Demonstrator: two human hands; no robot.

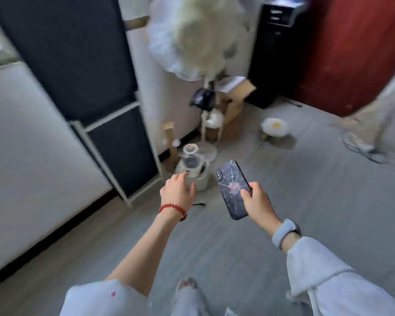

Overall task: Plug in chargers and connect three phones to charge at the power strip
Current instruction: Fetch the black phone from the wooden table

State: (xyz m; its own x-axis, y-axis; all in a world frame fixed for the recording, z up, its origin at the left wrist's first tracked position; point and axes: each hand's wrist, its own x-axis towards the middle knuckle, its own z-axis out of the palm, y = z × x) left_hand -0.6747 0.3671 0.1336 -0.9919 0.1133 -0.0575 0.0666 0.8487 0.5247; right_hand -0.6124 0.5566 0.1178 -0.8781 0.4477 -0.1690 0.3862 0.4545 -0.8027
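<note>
Head view. My right hand (258,201) holds a phone (234,189) in a dark case printed with a spider-web pattern. The thumb lies across the back of the case and the fingers wrap under it, so this hand is closed around the lower half of the phone. The phone's long axis runs from the hand forward and slightly to the left, camera end farthest from me, back face up.

My left hand (178,191) is empty, with fingers loosely spread and curved downward, palm toward the floor. It sits just beside the phone, on its left, not touching it. A red bead bracelet (172,209) is on that wrist.

Just ahead of the left fingertips stands a white appliance with a clear jar (192,165) on the floor (306,190); whether the fingers touch it I cannot tell, because the frame is motion-blurred. Below and to the right of the left hand, between the two hands, a short dark object (198,204) lies on the floor. It may be a cable end or connector, but it is too small to confirm.

No power strip or charger is identifiable in this view. My judgement: the connection step has not begun for this phone, and the left hand is the nearer one to the dark object on the floor.
</note>
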